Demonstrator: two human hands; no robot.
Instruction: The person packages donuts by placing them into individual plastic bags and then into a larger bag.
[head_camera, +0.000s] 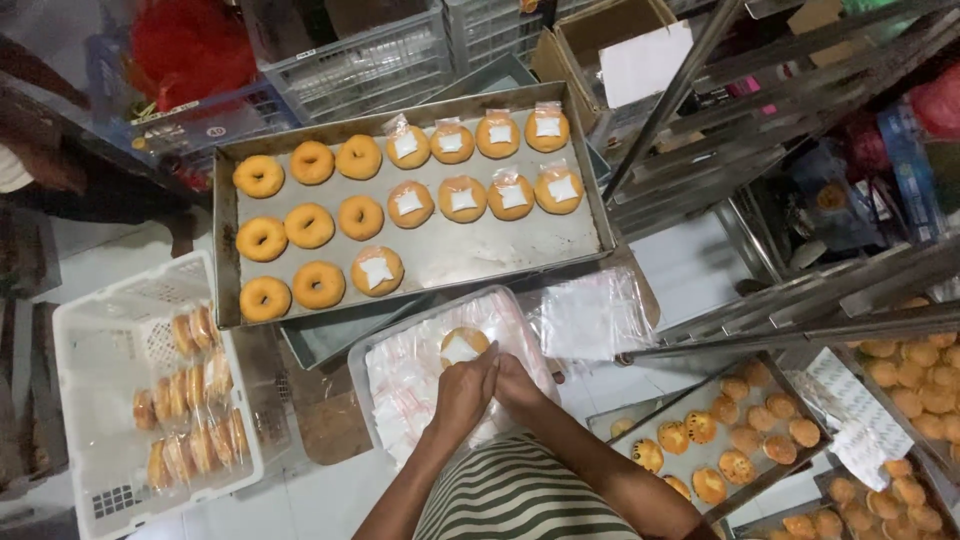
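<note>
A: Noted, standing by the table. Both hands are at one doughnut (463, 345), which sits over the shallow tray of clear bags (400, 400). The left hand (465, 390) and right hand (517, 385) are each pinched shut on its near edge. A white square lies on top of it.

B: What step?

A: Wrapping, I'd judge. This one is mid-bagging. The bag mouth needs holding wide while the doughnut is kept level so the white square doesn't slide.

B: Count on the big metal tray (225, 240)?

A: Seventeen. Eight are bare, at the left end. Nine have white squares: four, four and one by row.

B: And the white crate (75, 400)?

A: Bagged doughnuts stood on edge in rows. They overlap too much to count.
</note>
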